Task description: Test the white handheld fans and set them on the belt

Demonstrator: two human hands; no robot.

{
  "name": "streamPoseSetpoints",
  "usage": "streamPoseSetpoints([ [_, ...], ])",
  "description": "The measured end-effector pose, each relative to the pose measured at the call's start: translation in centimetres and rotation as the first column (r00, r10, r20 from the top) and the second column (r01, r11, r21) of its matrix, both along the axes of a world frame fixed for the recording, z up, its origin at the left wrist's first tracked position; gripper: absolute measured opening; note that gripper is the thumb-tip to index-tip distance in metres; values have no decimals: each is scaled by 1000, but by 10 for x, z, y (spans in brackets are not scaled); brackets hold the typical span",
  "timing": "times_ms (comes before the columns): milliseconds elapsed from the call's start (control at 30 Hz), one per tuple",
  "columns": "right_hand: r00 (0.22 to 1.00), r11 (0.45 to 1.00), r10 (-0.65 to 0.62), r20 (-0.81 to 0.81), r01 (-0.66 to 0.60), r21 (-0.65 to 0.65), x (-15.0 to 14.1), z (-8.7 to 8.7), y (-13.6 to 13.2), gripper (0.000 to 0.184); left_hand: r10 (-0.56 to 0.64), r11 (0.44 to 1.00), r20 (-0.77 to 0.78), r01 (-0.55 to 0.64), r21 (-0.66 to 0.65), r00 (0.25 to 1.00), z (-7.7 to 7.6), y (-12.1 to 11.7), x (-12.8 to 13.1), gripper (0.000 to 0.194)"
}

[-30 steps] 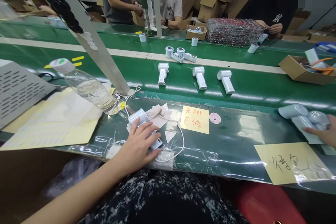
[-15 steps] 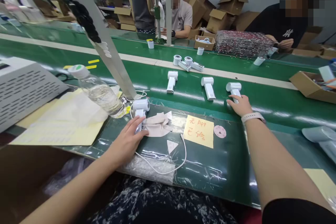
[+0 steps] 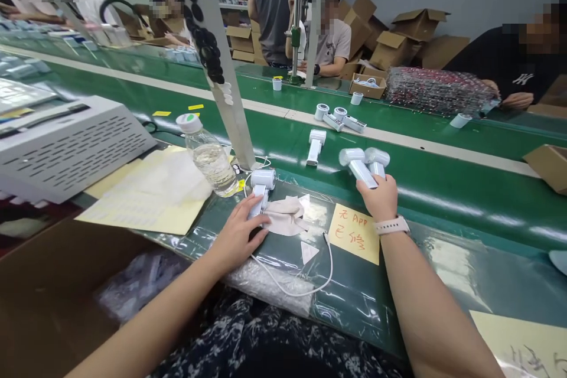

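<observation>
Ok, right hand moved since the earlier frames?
Yes, the right hand went left: from well right of the yellow note to just past its far edge.

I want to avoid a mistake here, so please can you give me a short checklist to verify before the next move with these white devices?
1. Left hand on the white device: ok, the fingers lie across its handle.
2. Right hand on two white devices: ok, the fingers are around the handles.
3. Right hand's grip firm: cannot tell.
4. Water bottle apart from the left device: ok, upright and not touching.
5. White cable connected to a device: cannot tell; it lies beside the bubble wrap.
6. Cloth lying flat: not ok, it is bunched up.
</observation>
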State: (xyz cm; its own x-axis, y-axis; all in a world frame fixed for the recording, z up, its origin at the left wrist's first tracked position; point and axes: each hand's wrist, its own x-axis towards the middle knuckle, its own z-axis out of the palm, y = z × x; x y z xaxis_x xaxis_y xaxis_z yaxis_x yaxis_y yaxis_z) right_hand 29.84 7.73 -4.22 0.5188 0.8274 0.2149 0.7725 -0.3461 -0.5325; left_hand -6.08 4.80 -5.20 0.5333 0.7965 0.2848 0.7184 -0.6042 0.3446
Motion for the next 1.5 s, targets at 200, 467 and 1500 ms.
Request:
streamPoseSetpoints([
  [200, 922, 864, 386, 19, -368, 345, -77, 35, -74, 50, 78, 812, 627, 315, -491, 775, 36, -20, 53, 66],
  [467, 785, 793, 607, -124, -588, 159, -119, 36, -132, 53, 618, 418, 754, 718, -556, 224, 40, -40, 101, 54],
  [1500, 533, 936, 283, -798, -333, 110, -89, 6, -123, 42, 710, 319, 670, 749, -581, 217, 40, -35, 86, 72],
])
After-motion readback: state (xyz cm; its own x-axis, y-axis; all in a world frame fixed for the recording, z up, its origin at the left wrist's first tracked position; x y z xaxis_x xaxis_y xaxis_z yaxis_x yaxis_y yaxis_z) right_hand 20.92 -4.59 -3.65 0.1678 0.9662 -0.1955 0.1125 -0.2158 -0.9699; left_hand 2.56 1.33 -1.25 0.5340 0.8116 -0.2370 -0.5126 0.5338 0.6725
